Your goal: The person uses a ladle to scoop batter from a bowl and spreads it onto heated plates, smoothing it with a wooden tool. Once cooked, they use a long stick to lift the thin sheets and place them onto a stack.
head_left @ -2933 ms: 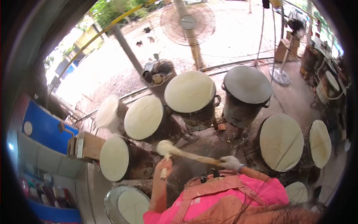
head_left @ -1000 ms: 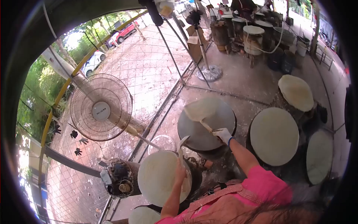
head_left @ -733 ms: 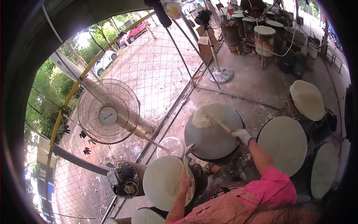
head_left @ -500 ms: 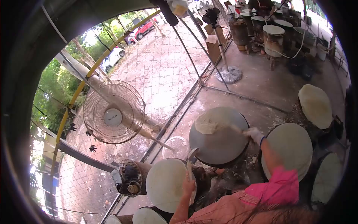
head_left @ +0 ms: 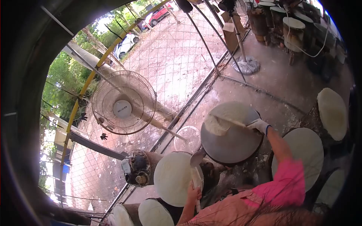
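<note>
My right hand (head_left: 259, 125), in a white glove, is closed on the handle of a flat wooden spreader (head_left: 232, 121). The spreader lies across pale batter (head_left: 217, 126) on the upper left part of a round grey griddle (head_left: 235, 147). My left hand (head_left: 194, 193) is wrapped round the wooden handle of a ladle (head_left: 196, 159). The ladle's bowl points up, beside the griddle's lower left edge. Under the handle is a round griddle covered by a pale sheet (head_left: 171, 179).
More pale-topped round griddles (head_left: 307, 154) stand at the right and bottom (head_left: 154, 213). A pale round sheet (head_left: 332, 113) is at the far right. A standing fan (head_left: 122, 108) is at left, a burner (head_left: 140, 169) below it. Drums (head_left: 293, 34) stand at the back right.
The batter has spread over more of the griddle's upper part, and the spreader has turned. My left hand and the ladle are lower relative to the griddle. The whole view has shifted.
</note>
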Available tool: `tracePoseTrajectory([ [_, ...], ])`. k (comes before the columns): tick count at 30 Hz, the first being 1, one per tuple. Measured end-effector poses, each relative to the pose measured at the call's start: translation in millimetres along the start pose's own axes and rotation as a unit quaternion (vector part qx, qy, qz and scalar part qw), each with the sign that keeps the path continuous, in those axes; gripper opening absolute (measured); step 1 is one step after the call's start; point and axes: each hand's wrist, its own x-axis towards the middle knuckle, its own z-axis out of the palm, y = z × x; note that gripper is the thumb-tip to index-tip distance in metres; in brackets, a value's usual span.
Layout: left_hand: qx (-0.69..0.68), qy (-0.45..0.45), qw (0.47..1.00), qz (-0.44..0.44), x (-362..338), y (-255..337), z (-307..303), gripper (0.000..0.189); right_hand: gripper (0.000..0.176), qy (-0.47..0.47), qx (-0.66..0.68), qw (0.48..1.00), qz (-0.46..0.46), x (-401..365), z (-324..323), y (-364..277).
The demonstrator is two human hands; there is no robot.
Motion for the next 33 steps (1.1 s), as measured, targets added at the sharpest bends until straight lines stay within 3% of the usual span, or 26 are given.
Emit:
tracePoseTrajectory([
  [2,-0.017,0.008,1.0,-0.008,-6.9,-1.0,0.4,0.07,0.017,-0.049,-0.074,0.996,0.005,5.4,8.6,15.2],
  [5,-0.051,0.004,0.999,-0.018,-12.3,-11.2,-4.4,0.067,0.019,-0.099,-0.142,0.982,-0.069,-12.0,-4.5,42.8],
  [7,-0.056,-0.003,0.998,-0.02,-13.0,-21.1,-8.0,0.067,0.022,-0.082,-0.105,0.991,-0.018,-25.5,-16.9,29.3],
  [9,-0.122,0.006,0.99,-0.066,-19.9,-31.5,-19.1,0.068,0.025,-0.051,-0.017,0.998,-0.023,1.9,-18.8,12.4],
  [12,-0.131,-0.005,0.989,-0.07,-32.0,-32.0,-19.8,0.068,0.031,-0.087,-0.027,0.993,-0.076,31.4,-0.5,-7.2],
  [14,-0.132,0.008,0.988,-0.077,-44.8,-26.7,-14.4,0.068,0.032,-0.131,-0.153,0.976,-0.079,39.0,13.4,7.5],
  [15,-0.144,0.007,0.987,-0.073,-47.9,-27.4,-11.8,0.067,0.029,-0.179,-0.175,0.954,-0.166,41.0,4.5,27.4],
  [16,-0.155,0.013,0.985,-0.071,-51.2,-31.3,-14.0,0.067,0.029,-0.189,-0.183,0.951,-0.165,32.2,-2.2,46.0],
  [18,-0.168,0.02,0.982,-0.09,-52.9,-37.3,-16.7,0.066,0.025,-0.145,-0.116,0.982,-0.029,10.8,-19.4,60.8],
  [19,-0.177,0.016,0.981,-0.082,-55.3,-36.7,-13.3,0.066,0.025,-0.146,-0.127,0.98,-0.036,17.9,-25.7,50.1],
  [21,-0.14,0.031,0.989,-0.044,-70.4,-35.0,-7.3,0.035,0.025,-0.172,-0.109,0.974,-0.1,30.3,-32.3,40.8],
  [23,-0.132,0.031,0.99,-0.048,-76.2,-34.5,-8.1,0.036,0.021,-0.128,-0.105,0.966,-0.199,55.7,-4.8,8.5],
  [25,-0.124,0.035,0.99,-0.062,-81.9,-37.3,-5.8,0.036,0.014,-0.071,-0.199,0.976,-0.042,2.3,34.0,-60.8],
  [26,-0.124,0.042,0.99,-0.051,-83.1,-38.2,-3.4,0.037,0.014,-0.074,-0.189,0.979,-0.031,8.9,28.5,-54.3],
  [28,-0.125,0.057,0.989,-0.047,-87.3,-39.4,-11.3,0.037,0.01,-0.185,-0.255,0.949,-0.009,25.5,12.1,-26.5],
  [29,-0.15,0.059,0.985,-0.058,-84.4,-44.0,-14.4,0.045,0.012,-0.258,-0.305,0.891,-0.214,58.9,-32.2,22.9],
  [30,-0.18,0.063,0.979,-0.07,-84.1,-50.0,-15.2,0.053,0.014,-0.323,-0.338,0.785,-0.406,88.5,-68.1,66.7],
  [31,-0.178,0.064,0.98,-0.065,-86.3,-51.5,-13.7,0.053,0.017,-0.287,-0.305,0.882,-0.219,49.1,-78.1,60.4],
  [32,-0.191,0.07,0.977,-0.065,-91.2,-51.5,-11.7,0.053,0.02,-0.232,-0.263,0.936,-0.025,9.7,-88.7,44.1],
  [33,-0.2,0.066,0.976,-0.057,-93.9,-48.9,-7.2,0.053,0.02,-0.237,-0.273,0.932,-0.025,9.7,-87.3,32.7],
])
